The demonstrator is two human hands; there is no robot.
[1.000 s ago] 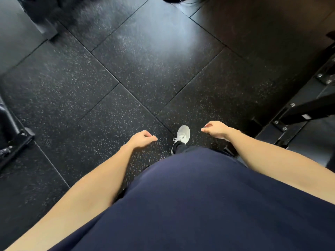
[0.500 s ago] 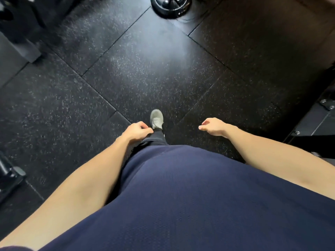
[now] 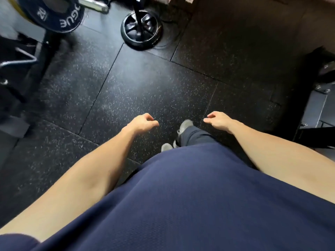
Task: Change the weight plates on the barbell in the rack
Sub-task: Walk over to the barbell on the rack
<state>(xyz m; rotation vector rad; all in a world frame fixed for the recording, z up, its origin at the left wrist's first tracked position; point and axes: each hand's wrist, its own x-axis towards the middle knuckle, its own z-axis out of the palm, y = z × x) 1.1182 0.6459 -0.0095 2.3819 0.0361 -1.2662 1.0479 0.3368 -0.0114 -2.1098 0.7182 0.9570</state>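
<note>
A black weight plate [image 3: 59,17] with white lettering and the number 20 stands at the top left, with a yellow plate edge behind it and a chrome bar end beside it. My left hand [image 3: 141,123] hangs in front of me with loosely curled fingers and holds nothing. My right hand [image 3: 217,120] hangs the same way, empty. Both hands are far from the plate, over the black speckled rubber floor [image 3: 145,84].
A round black stand base [image 3: 141,29] with an upright pole and a cable sits at the top centre. Dark rack frames stand at the left [image 3: 21,69] and right [image 3: 319,109] edges. My grey shoes [image 3: 184,125] are below my hands.
The view has swung forward and left: the round base moved closer and the plate came into view at the top left. My feet have stepped. Both hands stay empty.
</note>
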